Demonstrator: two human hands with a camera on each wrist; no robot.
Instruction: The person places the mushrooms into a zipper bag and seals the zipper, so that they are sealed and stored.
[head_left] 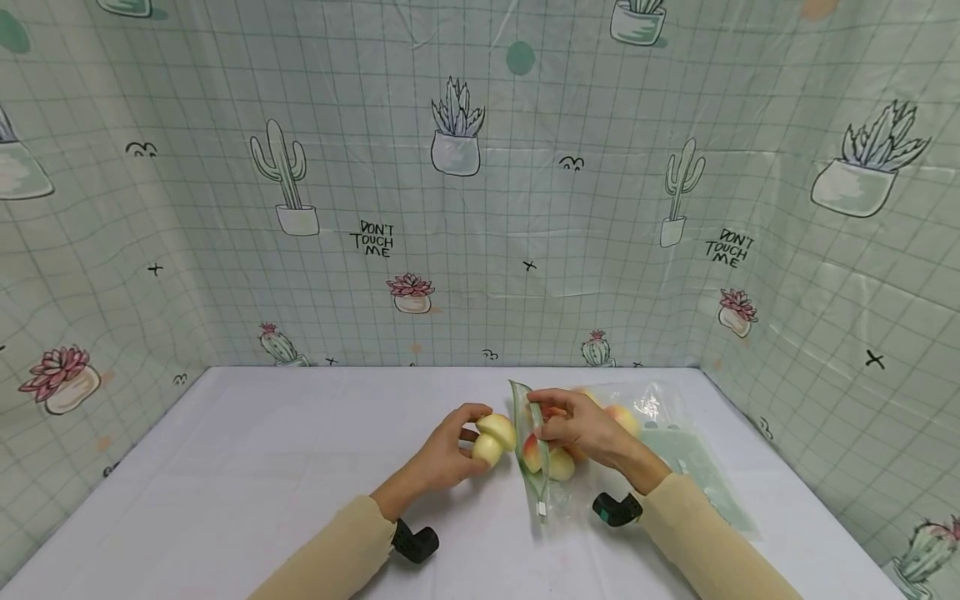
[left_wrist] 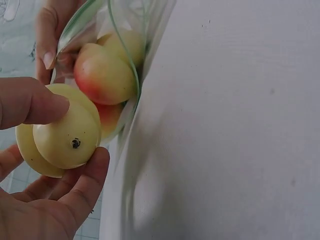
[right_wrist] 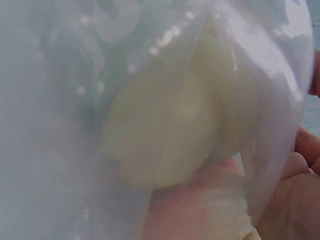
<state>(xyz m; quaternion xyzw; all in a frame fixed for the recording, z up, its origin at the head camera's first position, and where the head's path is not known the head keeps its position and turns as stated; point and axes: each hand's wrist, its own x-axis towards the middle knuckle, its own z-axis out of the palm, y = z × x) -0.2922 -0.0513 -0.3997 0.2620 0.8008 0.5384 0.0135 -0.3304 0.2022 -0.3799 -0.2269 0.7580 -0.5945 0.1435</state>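
Two pale yellow fruits (head_left: 497,435) are held together by my left hand (head_left: 450,454); one shows a small dark blossom end in the left wrist view. They are just left of the mouth of a clear zip bag (head_left: 542,506). My right hand (head_left: 581,427) pinches the bag's green-edged rim and holds the mouth apart. Inside the bag lie several yellow fruits with red blush (left_wrist: 106,75). Through the plastic, the right wrist view gives a hazy look at a pale fruit (right_wrist: 165,130); the exact kind of fruit is unclear.
A flat pale green sheet or panel (head_left: 693,467) lies at the right, partly under or within the clear plastic. The white table (head_left: 300,450) meets a cactus-print curtain (head_left: 480,317) at the back and sides. Each wrist wears a black camera (head_left: 415,543).
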